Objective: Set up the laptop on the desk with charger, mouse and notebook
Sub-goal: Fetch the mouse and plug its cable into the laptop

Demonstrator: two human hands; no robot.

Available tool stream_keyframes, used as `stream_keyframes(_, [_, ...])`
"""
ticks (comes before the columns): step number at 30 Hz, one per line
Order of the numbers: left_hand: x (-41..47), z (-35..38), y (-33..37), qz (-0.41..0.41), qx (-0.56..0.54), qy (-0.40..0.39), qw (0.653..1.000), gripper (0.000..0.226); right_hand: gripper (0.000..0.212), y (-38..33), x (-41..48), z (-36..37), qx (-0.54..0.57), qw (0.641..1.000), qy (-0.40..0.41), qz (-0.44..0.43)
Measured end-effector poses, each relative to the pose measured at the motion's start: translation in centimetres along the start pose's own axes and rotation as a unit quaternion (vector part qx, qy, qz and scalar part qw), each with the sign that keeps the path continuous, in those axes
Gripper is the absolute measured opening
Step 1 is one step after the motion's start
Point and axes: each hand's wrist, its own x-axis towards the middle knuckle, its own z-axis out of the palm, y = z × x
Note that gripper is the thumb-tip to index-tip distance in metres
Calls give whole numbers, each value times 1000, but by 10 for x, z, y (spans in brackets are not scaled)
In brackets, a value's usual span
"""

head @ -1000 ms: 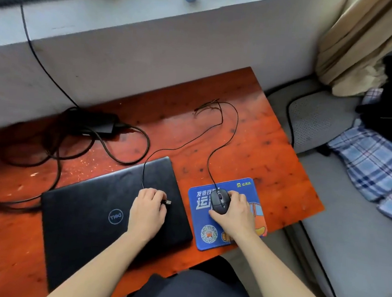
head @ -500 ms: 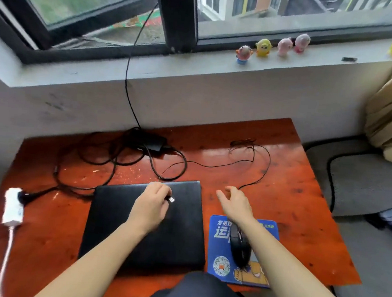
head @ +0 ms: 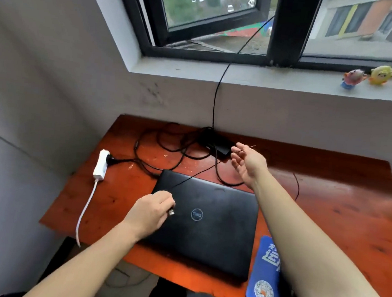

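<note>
A closed black laptop (head: 210, 226) lies on the red-brown desk (head: 340, 206). My left hand (head: 150, 212) rests over the lid's left part, shut on the mouse's USB plug (head: 170, 212); its thin cable runs up toward my right hand. My right hand (head: 247, 164) hovers open, fingers apart, above the desk's back, just right of the black charger brick (head: 219, 143). The black mouse (head: 285, 293) sits on the blue mouse pad (head: 262, 277) at the front right, partly hidden by my right forearm. No notebook is in view.
Tangled black charger cables (head: 167, 146) lie at the desk's back left. A white power strip (head: 101, 164) with a plug in it sits at the left edge. A wall and window sill (head: 243, 74) with small toy figures (head: 381, 75) border the desk.
My right hand left the mouse and reached forward and left toward the charger brick. My left hand carried the USB plug leftward across the lid. The view swung up and left.
</note>
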Motion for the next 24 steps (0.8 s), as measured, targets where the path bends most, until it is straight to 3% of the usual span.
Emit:
stream_keyframes(5, [18,4,-41,-1,49,-30,998,29,18,-3,-4,48,-39,998,-37,-41])
stream_keyframes(13, [10,13,-146,-12,2,-34,999,25,13,13,23,111,-36,990,69,-116])
stream_keyframes(16, [-11,29,-191,-53,-23,-55,997,25,51,34,36,134,-52,982,125,-136])
stream_keyframes(18, [-26,44,-216,-78,-37,-81,993,18,65,48,42,143,-65,975,157,-144])
stream_keyframes(24, [-45,74,-245,-114,-62,-123,984,13,49,85,61,163,-74,978,163,-110])
